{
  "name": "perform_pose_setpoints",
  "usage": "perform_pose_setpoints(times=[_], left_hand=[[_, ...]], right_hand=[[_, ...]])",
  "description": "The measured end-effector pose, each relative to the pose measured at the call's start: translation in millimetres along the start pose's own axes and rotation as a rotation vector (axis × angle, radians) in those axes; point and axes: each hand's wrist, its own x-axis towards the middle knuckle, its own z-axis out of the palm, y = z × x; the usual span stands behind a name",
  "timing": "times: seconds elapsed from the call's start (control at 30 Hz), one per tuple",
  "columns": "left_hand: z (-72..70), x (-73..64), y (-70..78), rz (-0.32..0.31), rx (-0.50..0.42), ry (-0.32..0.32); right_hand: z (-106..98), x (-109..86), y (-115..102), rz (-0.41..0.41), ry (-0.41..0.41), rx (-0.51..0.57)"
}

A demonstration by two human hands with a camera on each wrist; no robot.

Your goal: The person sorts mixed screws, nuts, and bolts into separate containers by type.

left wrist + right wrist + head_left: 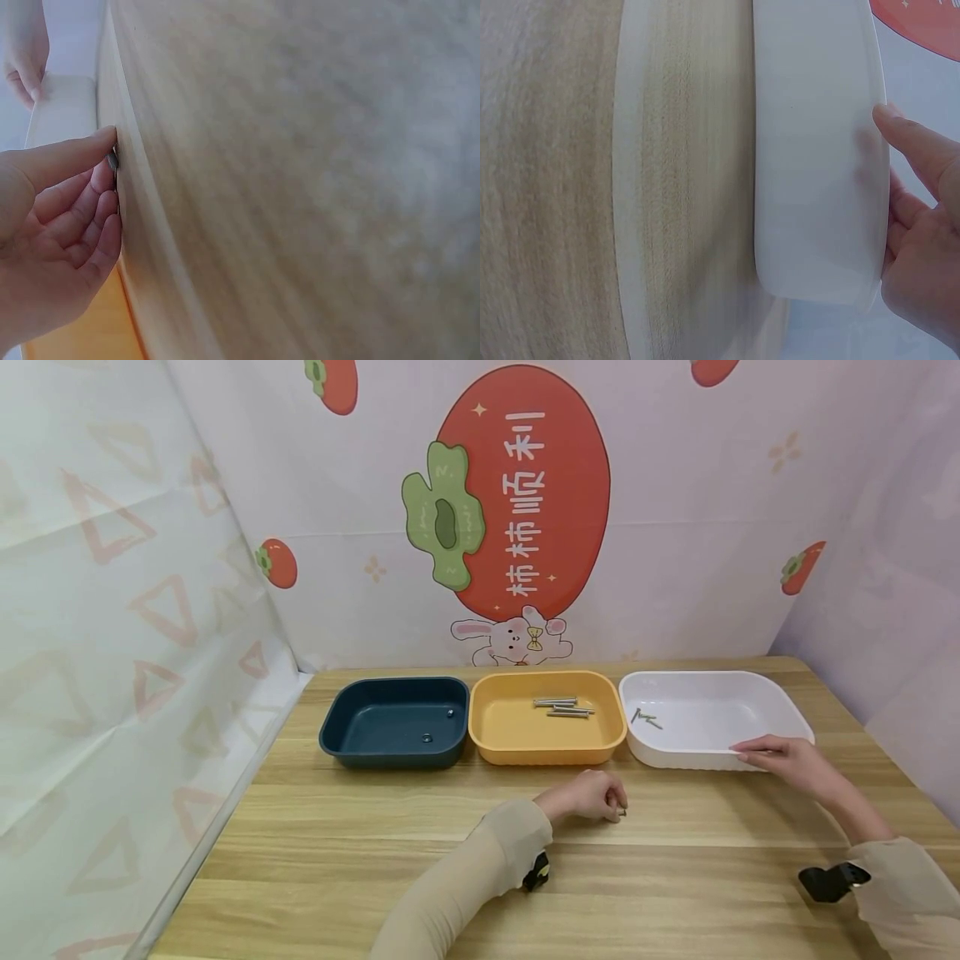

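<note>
Close to the tabletop, in front of the orange tray, my left hand [588, 795] pinches a small metal fastener [113, 160] between thumb and fingers. Most of the fastener is hidden by the fingertips, so I cannot tell its exact kind. My right hand [783, 760] holds the front rim of the white tray [817, 150] near its right end, thumb on the rim and fingers reaching over it. Inside that white tray, several short screws [647, 718] lie at the left.
The orange tray [487, 714] stands in the middle with several long bolts [567, 714] in it. To its left is a dark blue tray [375, 727] holding two small nuts [427, 738]. The three trays form a row across the wooden table [337, 860], before a printed backdrop [337, 485].
</note>
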Motion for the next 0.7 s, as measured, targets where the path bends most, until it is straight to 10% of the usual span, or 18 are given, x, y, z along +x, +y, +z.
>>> perform_pose_setpoints(times=[0.7], left_hand=[[-1.5,0.3,0.8,0.112,0.113,-0.030]], right_hand=[[0.2,-0.1,0.2,-0.013,-0.010,0.020]])
